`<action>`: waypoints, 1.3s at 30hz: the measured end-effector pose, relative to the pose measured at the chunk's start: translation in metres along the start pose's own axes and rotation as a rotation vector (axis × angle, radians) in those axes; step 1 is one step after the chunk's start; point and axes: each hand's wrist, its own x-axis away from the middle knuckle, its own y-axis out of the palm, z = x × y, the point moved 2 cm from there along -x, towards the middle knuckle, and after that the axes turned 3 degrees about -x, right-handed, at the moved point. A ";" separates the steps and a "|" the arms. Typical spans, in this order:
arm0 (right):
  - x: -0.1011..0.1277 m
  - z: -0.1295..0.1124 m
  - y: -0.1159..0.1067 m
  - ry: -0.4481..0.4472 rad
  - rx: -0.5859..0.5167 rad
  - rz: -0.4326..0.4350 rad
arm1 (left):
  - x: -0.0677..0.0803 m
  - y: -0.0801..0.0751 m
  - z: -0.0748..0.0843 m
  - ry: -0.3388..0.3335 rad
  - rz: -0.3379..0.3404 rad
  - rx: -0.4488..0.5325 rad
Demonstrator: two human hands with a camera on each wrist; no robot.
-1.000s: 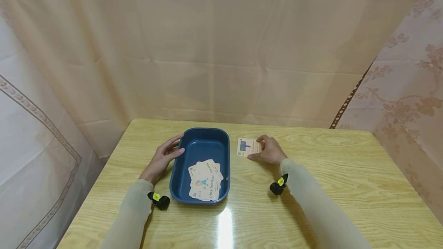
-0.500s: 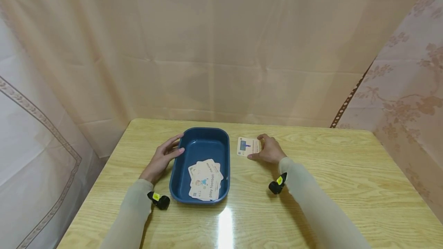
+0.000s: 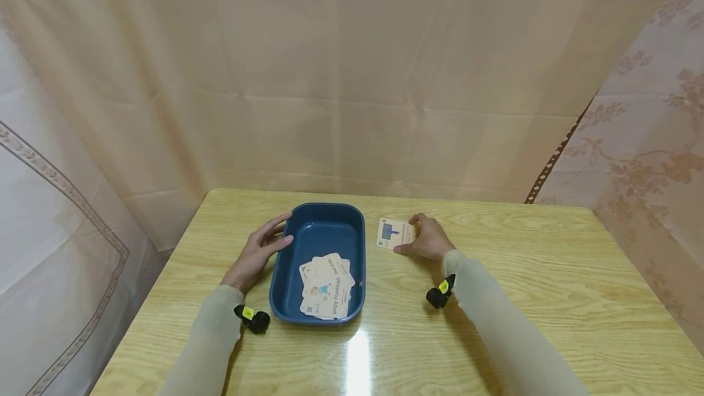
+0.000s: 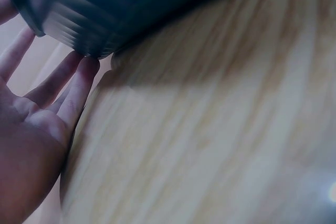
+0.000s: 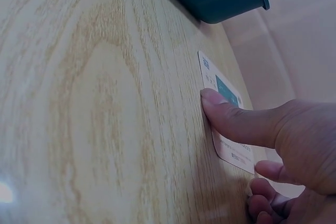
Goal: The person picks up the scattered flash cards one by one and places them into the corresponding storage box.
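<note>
A small printed picture card [image 3: 392, 234] with a dark blue picture lies flat on the table, right of a deep blue rectangular tub [image 3: 324, 225]. My right hand [image 3: 431, 241] grips the card's right part: the thumb [image 5: 231, 116] is at its near edge, a finger at the far edge. My left hand [image 3: 257, 252] rests against the tub's left side, thumb at the rim; in the left wrist view its straight fingers [image 4: 76, 90] meet the ribbed outer wall. Inside the tub's near end sits a loose pile of cards [image 3: 329, 289], the top one reading "play football".
The wood-grain table [image 3: 495, 231] ends at a beige curtain [image 3: 385, 78] along its back edge. Patterned cloths hang at both sides. Light glares off the tabletop in front of the tub. A small black camera is strapped to each wrist.
My right wrist has shifted very slightly left. The card, the tub and my left hand look unmoved.
</note>
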 end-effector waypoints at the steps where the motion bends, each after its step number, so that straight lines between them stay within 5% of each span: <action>1: 0.000 0.000 0.000 0.003 0.000 0.001 | 0.000 0.000 0.000 0.001 0.000 0.001; 20: 0.002 0.003 -0.002 0.062 -0.072 0.021 | 0.000 0.000 -0.001 0.007 0.007 -0.016; 39: 0.028 0.011 -0.026 -0.076 -0.151 0.013 | 0.000 -0.001 -0.002 -0.005 0.011 -0.015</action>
